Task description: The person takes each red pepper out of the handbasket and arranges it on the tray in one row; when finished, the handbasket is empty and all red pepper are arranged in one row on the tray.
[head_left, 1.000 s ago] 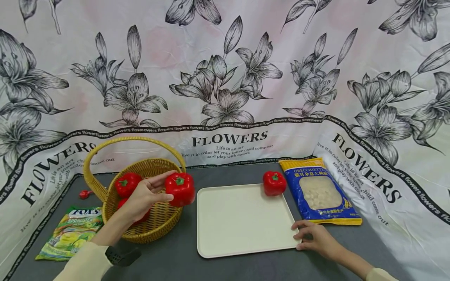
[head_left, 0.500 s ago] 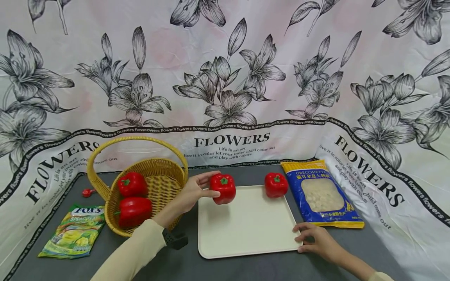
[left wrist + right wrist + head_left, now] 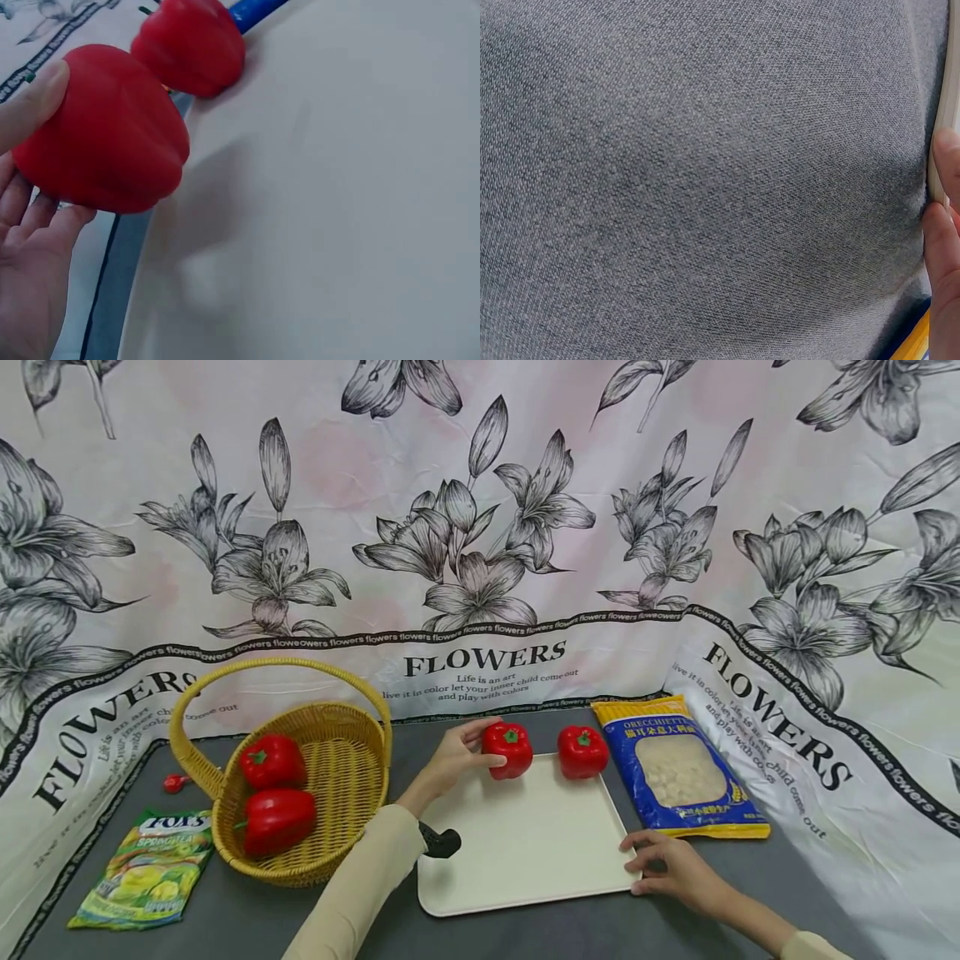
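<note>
My left hand (image 3: pixel 447 762) holds a red bell pepper (image 3: pixel 512 752) with a green stem above the back edge of the cream tray (image 3: pixel 525 847). In the left wrist view, thumb and fingers grip that pepper (image 3: pixel 105 139) from both sides, with its shadow on the tray. A second red bell pepper (image 3: pixel 583 752) sits at the tray's back right corner, a small gap to its left. My right hand (image 3: pixel 671 870) grips the tray's right rim near the front corner. The right wrist view shows fingertips (image 3: pixel 941 232) at the rim, mostly cut off.
A yellow wicker basket (image 3: pixel 375 756) with a tall handle holds two red bell peppers (image 3: pixel 279 821) on the left. Beside it lie a green FOX'S bag (image 3: pixel 146 868) and a small red item (image 3: pixel 174 783). A blue pasta bag (image 3: pixel 682 768) lies right of the tray.
My left hand has carried the bell pepper rightward from the basket's edge to above the tray's back edge, close to the other pepper. The right hand has stayed at the tray's rim.
</note>
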The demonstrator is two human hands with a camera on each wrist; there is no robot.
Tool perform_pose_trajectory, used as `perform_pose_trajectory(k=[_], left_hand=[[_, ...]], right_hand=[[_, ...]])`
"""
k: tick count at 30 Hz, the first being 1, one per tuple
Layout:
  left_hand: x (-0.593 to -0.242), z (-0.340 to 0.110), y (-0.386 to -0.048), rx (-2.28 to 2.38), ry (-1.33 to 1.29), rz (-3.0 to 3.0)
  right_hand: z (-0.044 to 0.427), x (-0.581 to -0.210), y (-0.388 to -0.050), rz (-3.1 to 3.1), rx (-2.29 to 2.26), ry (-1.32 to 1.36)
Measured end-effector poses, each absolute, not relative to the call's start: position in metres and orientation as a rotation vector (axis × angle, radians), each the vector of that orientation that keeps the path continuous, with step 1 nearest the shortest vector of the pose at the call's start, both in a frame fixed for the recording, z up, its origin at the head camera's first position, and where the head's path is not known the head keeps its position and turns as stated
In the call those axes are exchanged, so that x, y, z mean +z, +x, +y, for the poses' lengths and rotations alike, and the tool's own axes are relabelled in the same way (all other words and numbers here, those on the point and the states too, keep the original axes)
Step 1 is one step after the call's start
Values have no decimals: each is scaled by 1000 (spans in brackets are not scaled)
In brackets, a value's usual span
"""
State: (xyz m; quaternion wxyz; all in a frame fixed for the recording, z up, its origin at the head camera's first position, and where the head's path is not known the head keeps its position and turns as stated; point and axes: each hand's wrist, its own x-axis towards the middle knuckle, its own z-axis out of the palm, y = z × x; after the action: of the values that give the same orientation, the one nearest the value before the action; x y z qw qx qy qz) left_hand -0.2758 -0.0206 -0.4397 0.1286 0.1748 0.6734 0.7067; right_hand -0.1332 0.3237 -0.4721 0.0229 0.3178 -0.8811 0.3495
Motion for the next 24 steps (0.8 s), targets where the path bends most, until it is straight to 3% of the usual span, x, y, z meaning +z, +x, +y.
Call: perform_pose_trajectory(k=[9, 24], left_hand=[[-454, 12, -283, 2023, 523, 1941], [-458, 25, -286, 2039, 501, 1875]], right_hand=[[325, -472, -132, -2746, 1130, 981], [321, -466, -129, -2771, 1138, 946]])
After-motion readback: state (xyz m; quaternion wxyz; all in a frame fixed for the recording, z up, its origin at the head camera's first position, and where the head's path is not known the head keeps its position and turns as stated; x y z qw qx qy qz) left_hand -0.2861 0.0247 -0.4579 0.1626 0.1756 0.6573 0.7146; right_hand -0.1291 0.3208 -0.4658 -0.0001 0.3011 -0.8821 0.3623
